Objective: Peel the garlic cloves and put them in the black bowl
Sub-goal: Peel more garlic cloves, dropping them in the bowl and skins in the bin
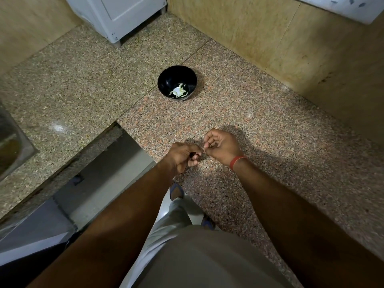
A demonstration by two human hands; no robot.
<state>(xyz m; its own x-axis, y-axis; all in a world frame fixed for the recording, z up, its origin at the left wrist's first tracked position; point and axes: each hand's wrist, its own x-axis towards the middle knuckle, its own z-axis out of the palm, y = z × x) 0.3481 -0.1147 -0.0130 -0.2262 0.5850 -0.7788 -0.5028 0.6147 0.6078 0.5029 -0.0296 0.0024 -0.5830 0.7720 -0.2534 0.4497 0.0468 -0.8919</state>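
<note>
A black bowl (177,82) stands on the granite counter (239,113), with several pale garlic pieces (178,91) in its bottom. Both hands hover close together above the counter's near corner, well in front of the bowl. My left hand (184,155) is curled into a fist around something I can hardly see, probably a garlic clove. My right hand (221,146), with a red band on the wrist, pinches a thin pale bit of garlic skin (204,150) right beside the left hand's fingertips. The clove itself is mostly hidden by the fingers.
A white appliance (122,15) stands at the back of the counter in the corner. A steel sink (10,146) lies at the far left. Tiled walls close off the back and right. The counter's edge drops to the floor (116,169) below my left arm.
</note>
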